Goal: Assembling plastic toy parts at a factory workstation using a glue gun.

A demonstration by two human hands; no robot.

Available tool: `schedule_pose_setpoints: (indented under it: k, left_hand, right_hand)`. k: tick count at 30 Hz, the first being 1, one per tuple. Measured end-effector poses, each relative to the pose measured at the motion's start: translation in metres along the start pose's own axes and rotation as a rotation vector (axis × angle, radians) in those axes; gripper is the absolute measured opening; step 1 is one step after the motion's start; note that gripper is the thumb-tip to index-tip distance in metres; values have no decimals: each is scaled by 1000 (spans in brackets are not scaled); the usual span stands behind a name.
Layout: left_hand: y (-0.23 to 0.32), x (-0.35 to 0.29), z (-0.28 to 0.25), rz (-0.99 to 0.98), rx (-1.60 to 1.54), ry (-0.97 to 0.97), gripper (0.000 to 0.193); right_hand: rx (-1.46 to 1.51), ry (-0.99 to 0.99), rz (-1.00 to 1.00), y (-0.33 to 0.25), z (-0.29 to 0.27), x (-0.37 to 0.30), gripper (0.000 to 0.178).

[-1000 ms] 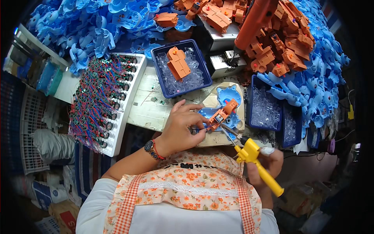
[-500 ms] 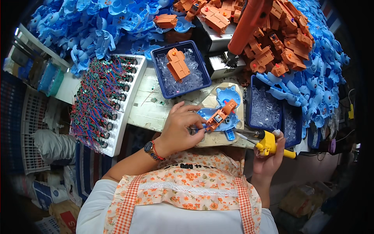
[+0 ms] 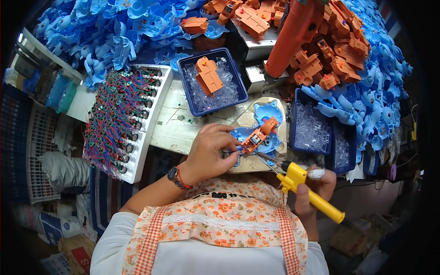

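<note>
In front of me an orange plastic housing [image 3: 261, 136] lies in a light blue, animal-shaped toy shell [image 3: 268, 111]. The shell rests on a beige fixture [image 3: 282, 133]. Thumb and fingers of my left hand [image 3: 211, 149] are pinched at the housing's left end, where a thin dark wire shows between the fingertips. My right hand [image 3: 316, 187] is wrapped round a yellow soldering gun [image 3: 295, 176]. Its thin metal tip points up and left and reaches the lower edge of the housing. Whether the tip touches anything cannot be made out.
A white foam tray [image 3: 151, 110] of wired parts stands left. Blue bins [image 3: 215, 109] hold clear plastic pieces; an orange housing lies on one. Heaps of blue shells [image 3: 133, 23] and orange housings [image 3: 348, 50] fill the back. An orange-red tool [image 3: 293, 39] hangs over the table.
My right hand has swung the soldering gun left, bringing its tip to the housing, with the handle now slanting down to the right. The hanging tool has shifted slightly. My left hand has hardly moved.
</note>
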State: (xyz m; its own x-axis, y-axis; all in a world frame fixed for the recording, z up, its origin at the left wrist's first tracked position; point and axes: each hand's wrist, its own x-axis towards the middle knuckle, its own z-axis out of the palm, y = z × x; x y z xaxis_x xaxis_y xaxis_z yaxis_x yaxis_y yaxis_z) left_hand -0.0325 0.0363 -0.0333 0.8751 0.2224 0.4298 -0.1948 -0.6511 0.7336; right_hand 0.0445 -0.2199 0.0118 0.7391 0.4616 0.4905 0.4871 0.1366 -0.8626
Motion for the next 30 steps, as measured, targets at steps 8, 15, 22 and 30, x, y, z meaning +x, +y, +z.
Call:
schedule_pose_setpoints:
  k: [8, 15, 22, 30]
  left_hand:
    - [1, 2, -1, -7, -2, -16, 8]
    - [4, 3, -3, -53, -29, -61, 9]
    - [4, 4, -4, -48, -9, -58, 9]
    - [6, 6, -5, -63, 9, -75, 10]
  right_hand:
    - [-478, -334, -544, -6, 10, 32, 41]
    - [-526, -368, -565, -7, 15, 33, 42]
    - [-495, -339, -567, -5, 18, 36, 45]
    - [-538, -374, -566, -9, 16, 34, 43]
